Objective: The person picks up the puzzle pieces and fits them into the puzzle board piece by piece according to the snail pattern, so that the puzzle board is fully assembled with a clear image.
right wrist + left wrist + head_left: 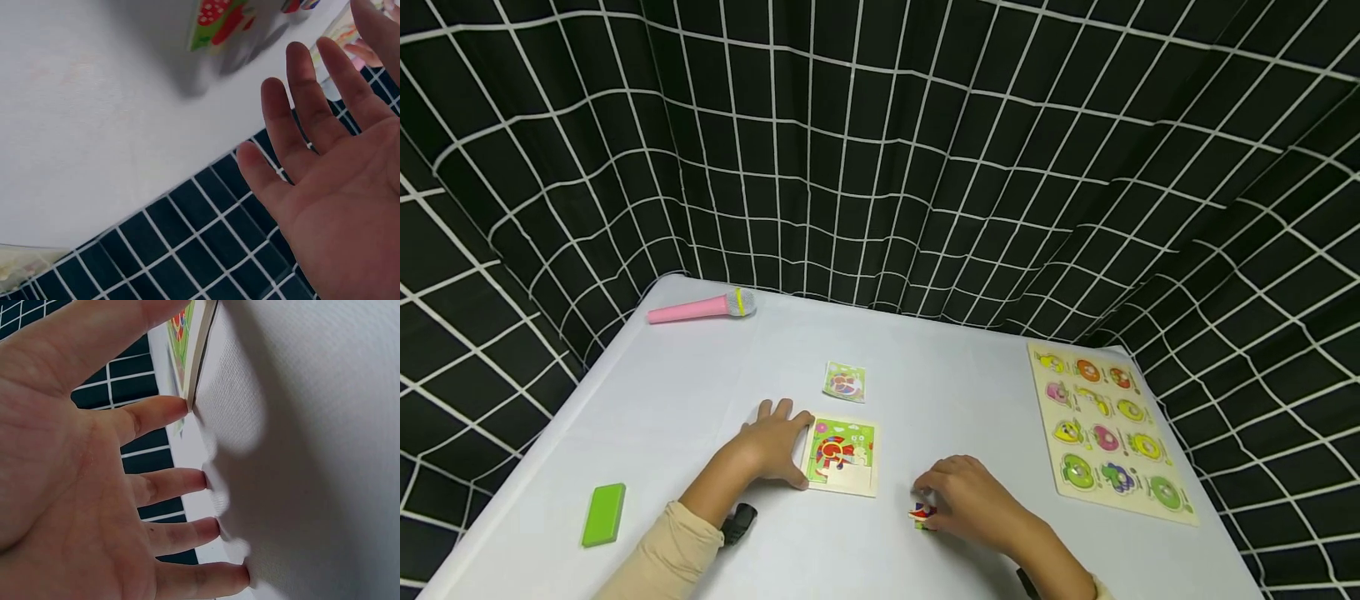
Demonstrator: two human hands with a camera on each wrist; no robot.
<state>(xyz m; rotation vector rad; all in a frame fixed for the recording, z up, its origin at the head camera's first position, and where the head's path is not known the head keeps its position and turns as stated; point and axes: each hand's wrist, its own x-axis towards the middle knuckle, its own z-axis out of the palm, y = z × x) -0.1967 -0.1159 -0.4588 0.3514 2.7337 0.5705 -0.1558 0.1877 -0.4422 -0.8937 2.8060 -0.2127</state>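
A small wooden puzzle board (865, 483) lies on the white table, a colourful animal picture partly filling it and a bare patch at lower right. My left hand (767, 448) rests at its left side, fingers spread; the index fingertip (178, 407) touches its edge and the thumb lies against it near the front corner. To the right, my right hand (973, 504) hovers low beside puzzle pieces (921, 514). In the right wrist view its fingers are loosely extended, apart from a red-and-green puzzle piece (219, 22); another piece (292, 6) shows at the top edge. The thumb tip is cut off.
A picture card (846, 382) lies behind the board. A pink toy microphone (700, 309) is at the back left, a green block (603, 515) at the front left. On the right lies a fruit puzzle board (1054, 446). Black gridded curtains (865, 150) surround the table.
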